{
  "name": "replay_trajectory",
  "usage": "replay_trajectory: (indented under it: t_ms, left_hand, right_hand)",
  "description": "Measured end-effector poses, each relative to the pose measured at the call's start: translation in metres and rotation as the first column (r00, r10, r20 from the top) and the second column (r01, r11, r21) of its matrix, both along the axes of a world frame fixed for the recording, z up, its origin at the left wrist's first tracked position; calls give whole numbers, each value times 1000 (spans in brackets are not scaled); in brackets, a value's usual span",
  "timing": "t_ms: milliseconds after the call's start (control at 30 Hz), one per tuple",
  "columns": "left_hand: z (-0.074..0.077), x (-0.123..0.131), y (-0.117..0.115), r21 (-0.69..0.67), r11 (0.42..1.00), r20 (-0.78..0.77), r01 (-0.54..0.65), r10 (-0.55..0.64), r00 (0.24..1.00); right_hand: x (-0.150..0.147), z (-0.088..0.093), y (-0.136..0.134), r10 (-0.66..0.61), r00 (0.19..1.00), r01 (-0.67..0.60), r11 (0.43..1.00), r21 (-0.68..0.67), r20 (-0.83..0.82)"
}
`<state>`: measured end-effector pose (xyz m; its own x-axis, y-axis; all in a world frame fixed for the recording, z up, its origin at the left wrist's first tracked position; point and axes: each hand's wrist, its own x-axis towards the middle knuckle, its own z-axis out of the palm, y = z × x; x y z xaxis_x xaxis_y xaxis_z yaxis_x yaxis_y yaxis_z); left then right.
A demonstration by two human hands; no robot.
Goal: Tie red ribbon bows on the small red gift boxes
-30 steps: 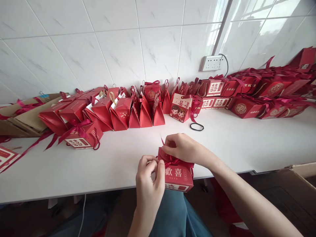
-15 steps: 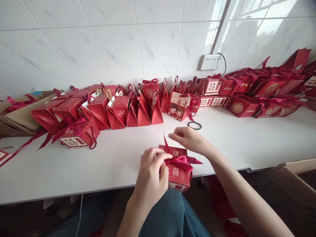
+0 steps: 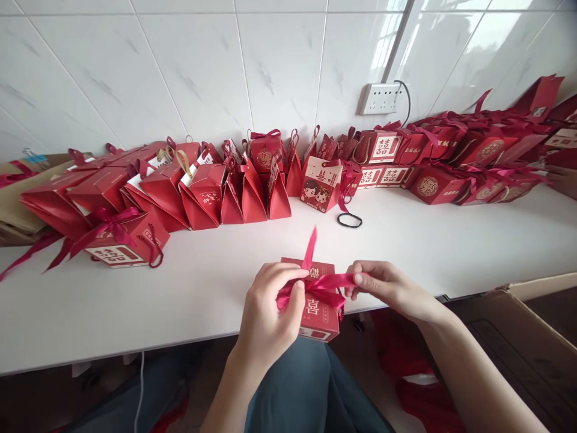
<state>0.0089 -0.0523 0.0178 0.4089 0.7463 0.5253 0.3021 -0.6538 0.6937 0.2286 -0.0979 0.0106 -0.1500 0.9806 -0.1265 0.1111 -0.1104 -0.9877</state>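
A red gift box (image 3: pixel 327 319) with printed characters lies at the table's front edge, slightly over it. Across its top runs a dark pink ribbon (image 3: pixel 331 281) tied in a bow, one tail standing up. At the box's left side, my left hand (image 3: pixel 273 304) pinches the bow's left loop between thumb and fingers. My right hand (image 3: pixel 383 285) is closed on the ribbon's right tail, drawing it out level to the right. Part of the box is hidden behind my left hand.
Red gift boxes (image 3: pixel 202 192) stand along the tiled wall, with more stacked boxes (image 3: pixel 439 180) at right. A bowed box (image 3: pixel 128 240) sits at left. A black hair tie (image 3: pixel 350 220) lies behind the box. Below right is an open cardboard carton (image 3: pixel 509 325).
My right hand has come down from above the box and taken hold of the ribbon's right tail. My left hand stays at the bow. The view has shifted slightly.
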Motion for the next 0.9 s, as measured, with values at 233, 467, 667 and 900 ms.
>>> replay_trajectory:
  t_ms: [233,467,667,900]
  left_hand:
    - [-6,0,0,-18,991,-25,-131,130,991]
    - [-10,-1,1,-38,995,-61,-96,94,994]
    - [-7,-3,1,-187,981,-151,54,-83,985]
    - [-7,3,-1,-288,958,-91,-10,-17,996]
  right_hand:
    - [-11,13,32,-228,973,220,960,175,26]
    - [-33,26,71,-255,859,184,963,197,444]
    - [-21,23,50,-291,779,221,956,191,555]
    - [-39,24,-17,-176,887,169,984,54,428]
